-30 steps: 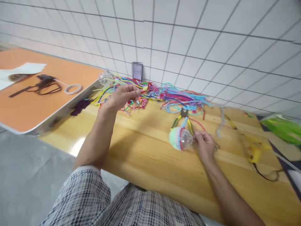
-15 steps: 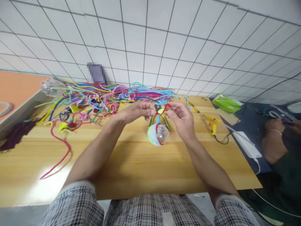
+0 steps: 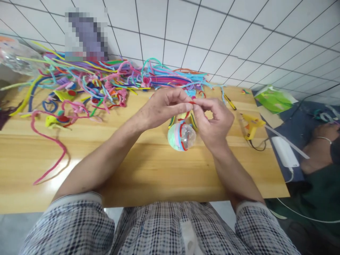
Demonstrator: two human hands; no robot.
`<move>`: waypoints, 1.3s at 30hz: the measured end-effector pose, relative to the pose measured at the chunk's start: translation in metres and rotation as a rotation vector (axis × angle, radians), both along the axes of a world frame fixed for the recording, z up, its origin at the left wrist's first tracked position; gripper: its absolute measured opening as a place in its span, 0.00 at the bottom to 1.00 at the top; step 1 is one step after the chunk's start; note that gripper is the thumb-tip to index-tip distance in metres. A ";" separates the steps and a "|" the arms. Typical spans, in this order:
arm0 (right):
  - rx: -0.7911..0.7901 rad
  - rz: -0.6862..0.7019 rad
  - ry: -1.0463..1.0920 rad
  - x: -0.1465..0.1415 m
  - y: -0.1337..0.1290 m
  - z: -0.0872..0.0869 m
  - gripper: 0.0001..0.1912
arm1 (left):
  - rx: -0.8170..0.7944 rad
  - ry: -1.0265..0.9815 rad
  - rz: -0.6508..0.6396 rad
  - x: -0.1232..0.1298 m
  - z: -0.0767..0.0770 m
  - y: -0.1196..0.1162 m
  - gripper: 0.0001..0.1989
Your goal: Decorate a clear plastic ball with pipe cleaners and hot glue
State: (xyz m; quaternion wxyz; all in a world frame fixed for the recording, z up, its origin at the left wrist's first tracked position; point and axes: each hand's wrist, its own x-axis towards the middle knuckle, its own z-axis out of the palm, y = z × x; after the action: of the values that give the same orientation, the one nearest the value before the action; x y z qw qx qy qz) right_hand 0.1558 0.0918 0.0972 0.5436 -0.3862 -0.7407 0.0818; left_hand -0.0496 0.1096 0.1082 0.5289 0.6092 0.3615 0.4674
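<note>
Thumb and fingertips of my left hand (image 3: 164, 108) pinch a short red pipe cleaner (image 3: 193, 103). My right hand (image 3: 214, 122) grips the same red piece, and the two sets of fingertips nearly meet on it. Just below them is a clear plastic ball (image 3: 189, 136), its left part wrapped in green, pink, blue and red pipe cleaner (image 3: 175, 137). Yellow and dark green pieces (image 3: 171, 122) stick out beside the ball, partly hidden behind my hands. How the red piece joins the rest cannot be made out.
A heap of colourful pipe cleaners (image 3: 164, 79) lies along the wall. A long pink pipe cleaner (image 3: 62, 150) curls on the wooden table (image 3: 159, 177). To the right are a yellow glue gun (image 3: 251, 124), a cutter knife (image 3: 230, 102), a white power strip (image 3: 284, 151) and another person's arm (image 3: 320, 148).
My hands have come together, the right fingertips meeting the left on the red pipe cleaner. The view has tilted, so the heap and wall sit higher and closer.
</note>
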 end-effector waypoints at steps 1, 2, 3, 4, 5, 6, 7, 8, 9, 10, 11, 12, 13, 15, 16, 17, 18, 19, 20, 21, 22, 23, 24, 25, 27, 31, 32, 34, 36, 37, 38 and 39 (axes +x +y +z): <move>0.004 0.000 -0.012 0.002 0.001 -0.001 0.06 | 0.031 0.021 -0.015 0.000 0.000 0.000 0.12; 0.010 -0.003 -0.021 0.003 0.003 -0.002 0.06 | 0.064 0.039 -0.030 -0.001 0.000 0.001 0.12; 0.018 -0.006 -0.032 0.004 0.005 -0.003 0.06 | 0.101 0.053 -0.040 -0.001 -0.001 0.002 0.13; 0.031 -0.009 -0.044 0.005 0.006 -0.004 0.06 | 0.141 0.063 -0.047 -0.002 -0.002 0.003 0.13; 0.049 -0.012 -0.057 0.006 0.008 -0.005 0.05 | 0.182 0.069 -0.057 -0.003 -0.003 0.004 0.13; 0.066 -0.014 -0.071 0.006 0.010 -0.007 0.05 | 0.219 0.071 -0.072 -0.004 -0.004 0.005 0.13; 0.078 -0.019 -0.084 0.007 0.011 -0.008 0.05 | 0.246 0.070 -0.088 -0.004 -0.006 0.006 0.13; 0.084 -0.027 -0.094 0.007 0.012 -0.009 0.05 | 0.262 0.071 -0.107 -0.005 -0.006 0.007 0.13; 0.089 -0.036 -0.100 0.007 0.013 -0.009 0.05 | 0.270 0.075 -0.131 -0.005 -0.007 0.007 0.13; 0.091 -0.040 -0.103 0.008 0.013 -0.009 0.04 | 0.270 0.084 -0.158 -0.006 -0.007 0.008 0.12; 0.092 -0.034 -0.102 0.008 0.013 -0.009 0.04 | 0.264 0.091 -0.187 -0.006 -0.007 0.008 0.12; 0.090 -0.021 -0.098 0.009 0.013 -0.009 0.04 | 0.254 0.096 -0.214 -0.007 -0.006 0.008 0.11; 0.085 -0.004 -0.090 0.009 0.013 -0.008 0.03 | 0.240 0.098 -0.240 -0.008 -0.005 0.008 0.11; 0.068 0.024 -0.074 0.010 0.012 -0.008 0.03 | 0.214 0.093 -0.274 -0.009 -0.004 0.008 0.10; 0.062 0.028 -0.068 0.011 0.011 -0.008 0.03 | 0.206 0.092 -0.280 -0.010 -0.004 0.008 0.10; 0.058 0.025 -0.065 0.011 0.011 -0.008 0.04 | 0.203 0.092 -0.280 -0.010 -0.004 0.007 0.10; 0.055 0.018 -0.063 0.011 0.010 -0.008 0.05 | 0.207 0.094 -0.273 -0.009 -0.004 0.007 0.09; 0.051 0.012 -0.055 0.011 0.010 -0.009 0.05 | 0.218 0.099 -0.262 -0.009 -0.004 0.007 0.09; 0.042 0.012 -0.040 0.011 0.010 -0.010 0.06 | 0.235 0.109 -0.245 -0.009 -0.004 0.006 0.09; 0.025 0.020 -0.017 0.010 0.011 -0.010 0.07 | 0.256 0.123 -0.224 -0.008 -0.004 0.006 0.08; 0.003 0.037 0.008 0.010 0.011 -0.011 0.08 | 0.281 0.139 -0.200 -0.007 -0.003 0.005 0.08; -0.021 0.061 0.030 0.010 0.011 -0.011 0.08 | 0.308 0.158 -0.176 -0.007 -0.003 0.004 0.08; -0.042 0.085 0.046 0.010 0.011 -0.012 0.09 | 0.334 0.176 -0.150 -0.006 -0.002 0.003 0.08; -0.057 0.106 0.052 0.010 0.011 -0.011 0.09 | 0.359 0.191 -0.126 -0.006 -0.002 0.002 0.08; -0.059 0.135 0.043 0.010 0.011 -0.010 0.11 | 0.400 0.219 -0.084 -0.005 0.000 0.000 0.07; -0.012 0.173 0.016 0.009 0.009 -0.009 0.13 | 0.465 0.274 0.005 -0.005 0.002 -0.002 0.06; -0.006 0.175 0.007 0.008 0.009 -0.009 0.13 | 0.482 0.289 0.026 -0.005 0.003 -0.002 0.06; -0.001 0.165 -0.012 0.008 0.008 -0.010 0.13 | 0.514 0.319 0.051 -0.005 0.003 -0.003 0.05; 0.012 0.152 -0.021 0.007 0.008 -0.011 0.12 | 0.524 0.345 0.052 -0.004 0.004 -0.005 0.05; 0.017 0.146 -0.021 0.006 0.008 -0.012 0.11 | 0.521 0.350 0.049 -0.003 0.004 -0.005 0.05; 0.020 0.140 -0.018 0.005 0.009 -0.012 0.10 | 0.518 0.350 0.048 -0.002 0.003 -0.006 0.05; 0.020 0.130 -0.011 0.005 0.009 -0.013 0.09 | 0.517 0.346 0.050 -0.002 0.003 -0.006 0.04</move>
State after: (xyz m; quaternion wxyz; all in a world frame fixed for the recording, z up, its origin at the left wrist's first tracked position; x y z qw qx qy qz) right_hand 0.1606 0.1005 0.0847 0.5370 -0.3323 -0.7678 0.1075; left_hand -0.0513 0.1033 0.1115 0.2754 0.7849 0.3305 0.4460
